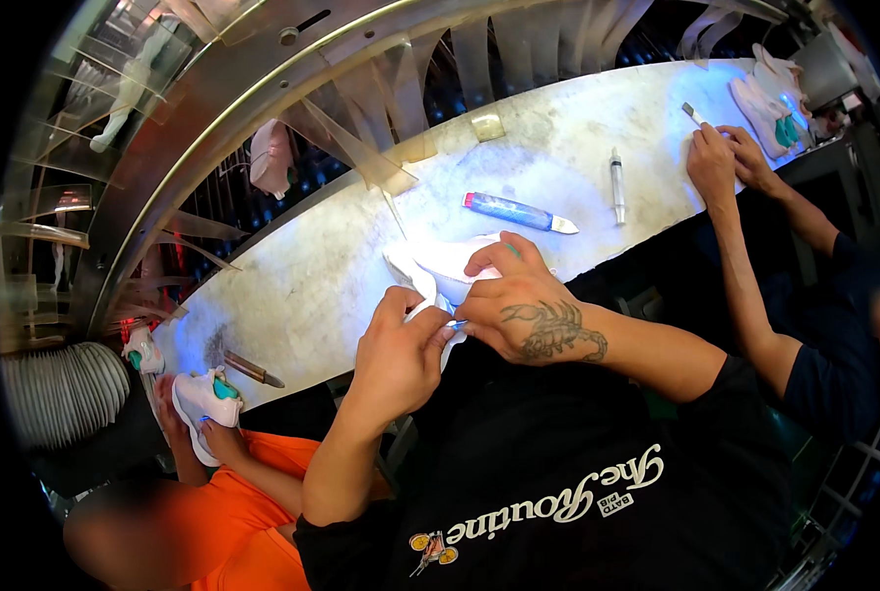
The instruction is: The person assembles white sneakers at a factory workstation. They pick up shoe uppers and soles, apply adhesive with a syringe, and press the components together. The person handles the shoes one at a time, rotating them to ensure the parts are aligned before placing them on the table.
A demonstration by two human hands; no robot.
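Note:
My left hand (401, 350) and my right hand (514, 305) meet at a white shoe (450, 258) near the front edge of the worktable. The fingertips of my left hand pinch the near end of the shoe, by a white edge that looks like part of its sole. My right hand, with a tattoo on its back, wraps over the shoe's right side, its thumb and fingers pressed close to my left fingers. A bit of green shows under the right fingers. The hands hide much of the shoe. Just beyond it lies a blue-wrapped tool (509, 211) with a pale tip.
A clear syringe (617, 187) and a yellowish block (487, 126) lie on the pale worktable (292, 305). Co-workers sit either side, one holding a shoe (206, 406), one a brush (693, 113). A dark-tipped tool (253, 368) lies left. Clear strips (351, 148) hang behind.

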